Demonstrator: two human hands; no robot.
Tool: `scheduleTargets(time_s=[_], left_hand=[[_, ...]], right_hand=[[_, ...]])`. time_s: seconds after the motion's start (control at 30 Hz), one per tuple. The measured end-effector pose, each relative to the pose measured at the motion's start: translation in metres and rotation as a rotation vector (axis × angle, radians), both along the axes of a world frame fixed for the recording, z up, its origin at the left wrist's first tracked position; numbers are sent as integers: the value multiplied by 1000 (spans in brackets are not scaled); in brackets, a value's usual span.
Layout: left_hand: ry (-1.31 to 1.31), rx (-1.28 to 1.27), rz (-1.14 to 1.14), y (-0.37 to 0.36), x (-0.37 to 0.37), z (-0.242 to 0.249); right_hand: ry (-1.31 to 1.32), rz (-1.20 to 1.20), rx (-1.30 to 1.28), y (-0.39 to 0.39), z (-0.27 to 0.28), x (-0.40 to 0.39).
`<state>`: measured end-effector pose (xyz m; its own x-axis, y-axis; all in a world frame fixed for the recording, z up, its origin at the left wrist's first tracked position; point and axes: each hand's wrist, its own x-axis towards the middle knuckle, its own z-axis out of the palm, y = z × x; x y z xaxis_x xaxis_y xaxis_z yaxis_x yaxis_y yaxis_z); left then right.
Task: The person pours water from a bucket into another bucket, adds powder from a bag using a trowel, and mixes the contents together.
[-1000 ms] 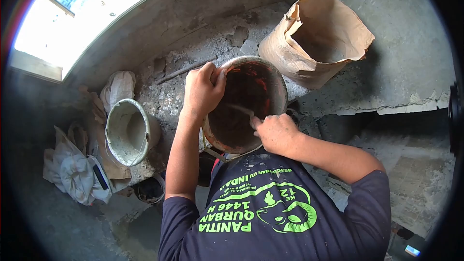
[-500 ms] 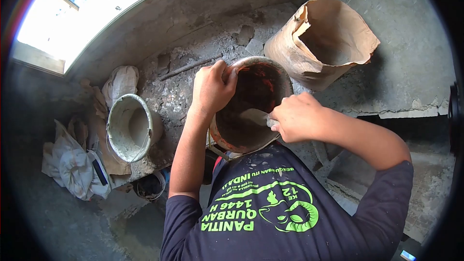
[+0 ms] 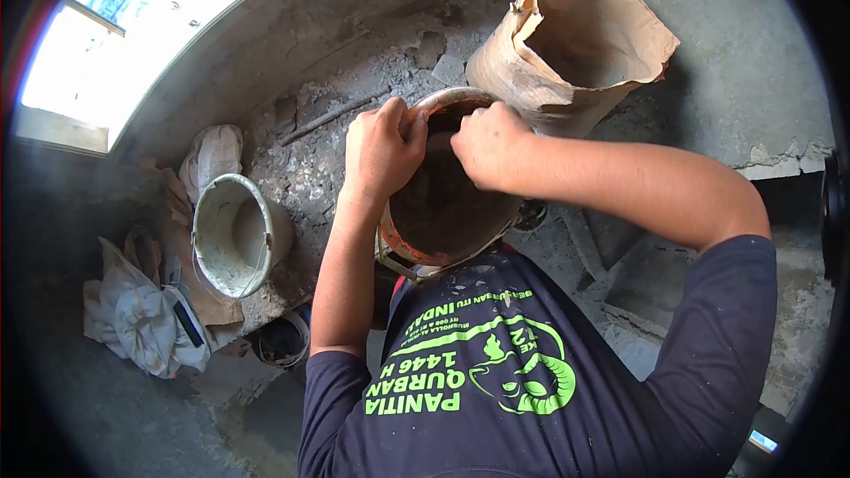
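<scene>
A bucket point(image 3: 409, 241) with an orange-stained inner wall stands tilted close against my body, with dark grey material inside. My left hand point(image 3: 386, 149) is closed on its rim at the far left side, thumb over the edge. My right hand point(image 3: 492, 143) is inside the bucket mouth near the far wall, fingers closed. It grips a trowel, whose blade and handle are hidden now behind the hand and forearm but showed a moment earlier.
A large open brown paper sack point(image 3: 513, 66) stands beyond the bucket. To the left are a pale bucket point(image 3: 274, 235) with a wire handle and crumpled white sacks point(image 3: 142, 327). A bar point(image 3: 332, 117) lies on the rubble-strewn ledge. A window opening point(image 3: 133, 26) is at upper left.
My right hand has moved up and left inside the bucket, toward its far wall, and the trowel blade has gone out of sight. My left hand keeps hold of the rim.
</scene>
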<state>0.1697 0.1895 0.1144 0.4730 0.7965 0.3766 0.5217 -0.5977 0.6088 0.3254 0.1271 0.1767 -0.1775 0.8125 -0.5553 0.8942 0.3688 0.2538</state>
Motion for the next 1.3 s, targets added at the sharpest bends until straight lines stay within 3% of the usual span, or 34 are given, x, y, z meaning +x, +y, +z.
scheduleTargets(time_s=[0.03, 0.13, 0.2, 0.33, 0.4, 0.57, 0.8, 1.17, 1.3], left_hand=[[1, -14, 0, 1, 0, -1], [-12, -26, -3, -2, -1, -3], [-23, -17, -4, -3, -2, -3], [-16, -37, -18, -2, 3, -1], [-11, -35, -31, 1, 9, -2], [-66, -15, -25, 11, 5, -4], [-60, -7, -38, 10, 9, -2], [-77, -48, 33, 10, -9, -6], [-104, -41, 23, 7, -9, -6]], right_hand=[[39, 85, 73, -10, 6, 1], [47, 29, 25, -25, 29, 1], [67, 8, 224, -44, 33, 11], [-70, 33, 492, -62, -20, 28], [-12, -47, 434, -64, -49, 23], [205, -243, 110, -77, -61, 33], [419, -417, -2, -91, -32, 34], [242, -54, 62, -127, -18, -3], [285, 12, -4, -102, -52, -1]])
